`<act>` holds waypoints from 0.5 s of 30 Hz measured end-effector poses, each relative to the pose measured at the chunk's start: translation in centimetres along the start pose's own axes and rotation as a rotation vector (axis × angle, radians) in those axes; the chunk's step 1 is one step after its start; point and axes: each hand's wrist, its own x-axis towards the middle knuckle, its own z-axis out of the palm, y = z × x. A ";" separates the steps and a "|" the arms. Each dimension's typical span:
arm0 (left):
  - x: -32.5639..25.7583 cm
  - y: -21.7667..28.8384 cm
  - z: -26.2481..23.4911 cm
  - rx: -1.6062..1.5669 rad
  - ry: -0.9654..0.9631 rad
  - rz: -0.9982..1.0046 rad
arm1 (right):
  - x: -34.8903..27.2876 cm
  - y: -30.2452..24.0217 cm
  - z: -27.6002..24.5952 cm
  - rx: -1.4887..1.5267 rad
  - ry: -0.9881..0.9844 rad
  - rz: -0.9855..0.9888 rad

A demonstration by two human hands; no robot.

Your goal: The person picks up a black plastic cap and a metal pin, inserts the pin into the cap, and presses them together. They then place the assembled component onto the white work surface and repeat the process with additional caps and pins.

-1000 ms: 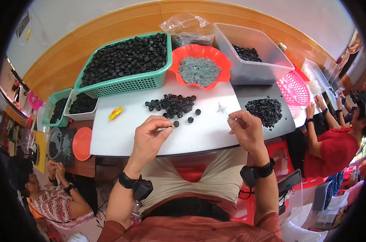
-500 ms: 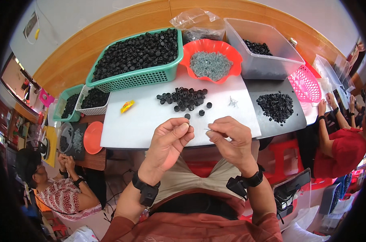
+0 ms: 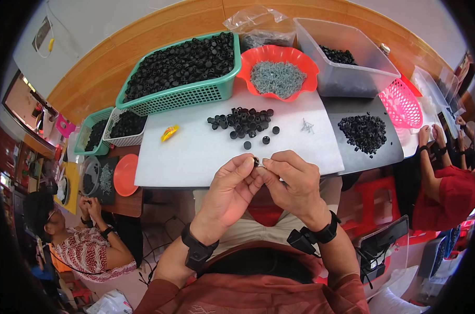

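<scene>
My left hand (image 3: 228, 186) pinches a small black plastic cap (image 3: 256, 161), its hollow side turned toward my right hand (image 3: 295, 183). Between the right thumb and forefinger is a thin silvery screw (image 3: 261, 166), mostly covered by the fingertips, its end at the cap's opening. How far it goes in is hidden. Just beyond the hands, a loose pile of black caps (image 3: 242, 121) lies on the white foam sheet (image 3: 190, 162), with a few single caps nearer me. A few grey screws (image 3: 307, 125) lie to the right of the pile.
At the back stand a green basket (image 3: 185, 97) of black caps, a red scalloped bowl (image 3: 309, 83) of screws and a clear bin (image 3: 347, 78). Small black parts (image 3: 362, 133) cover part of a dark board at right. A yellow wrapper (image 3: 169, 133) lies left. People work on both sides.
My hands have come together: the right moved left with the screw until it met the cap in the left hand. The whole view has shifted slightly.
</scene>
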 end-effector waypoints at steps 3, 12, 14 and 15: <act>0.0 -0.2 0.1 0.010 -0.002 0.002 | -0.1 -0.2 -0.1 -0.048 0.003 -0.012; 0.0 -0.7 0.1 0.031 0.011 0.000 | -0.3 -0.5 -0.4 -0.104 -0.005 -0.019; -0.1 -0.8 0.1 0.050 0.008 0.010 | -0.2 -0.6 -0.6 -0.120 -0.031 -0.015; -0.1 -0.8 0.2 0.067 0.014 0.016 | -0.2 -0.7 -0.7 -0.120 -0.031 -0.014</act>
